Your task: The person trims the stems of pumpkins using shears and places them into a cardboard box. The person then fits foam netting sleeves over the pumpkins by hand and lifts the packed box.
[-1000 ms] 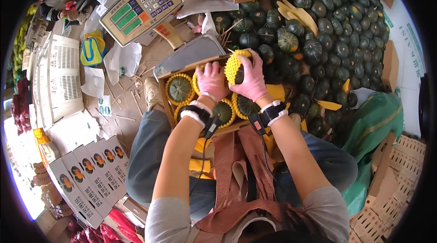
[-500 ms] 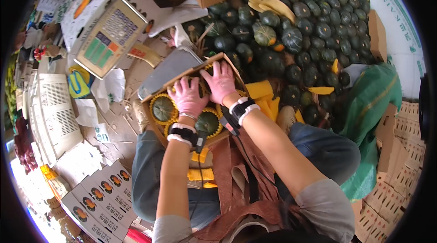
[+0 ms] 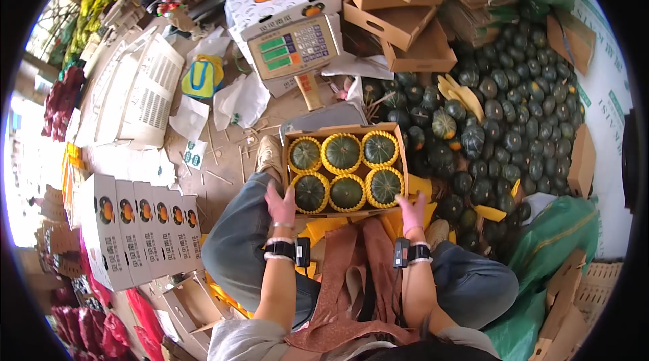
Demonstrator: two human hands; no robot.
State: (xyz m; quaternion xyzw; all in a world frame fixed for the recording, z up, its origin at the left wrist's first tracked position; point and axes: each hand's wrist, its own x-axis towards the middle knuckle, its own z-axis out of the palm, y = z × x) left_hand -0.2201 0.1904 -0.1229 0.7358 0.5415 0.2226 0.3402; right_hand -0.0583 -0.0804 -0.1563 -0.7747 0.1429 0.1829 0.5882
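Note:
A shallow cardboard box (image 3: 403,158) sits in front of me, holding small dark green pumpkins (image 3: 341,152) in two rows. Each pumpkin is ringed by a yellow foam net (image 3: 313,211). My left hand (image 3: 280,204), in a pink glove, is at the box's near left corner, its thumb and fingers apart. At the near right corner is my right hand (image 3: 411,213), also gloved in pink and spread, with the thumb side against or very close to the rim. Behind the box shows the grey platform of a weighing scale (image 3: 318,117); its display panel (image 3: 294,49) stands farther back.
A large heap of loose pumpkins (image 3: 500,131) fills the right, with yellow gloves (image 3: 462,96) on it. Empty cardboard trays (image 3: 416,50) are stacked at the back. Printed cartons (image 3: 138,226) stand left, near a white crate (image 3: 135,90). A green sack (image 3: 554,246) lies right. Other people are at the back.
My hands have left the pumpkins inside the box and come down to its near corners, fingers spread. The box appears straighter in view. My head view has also shifted.

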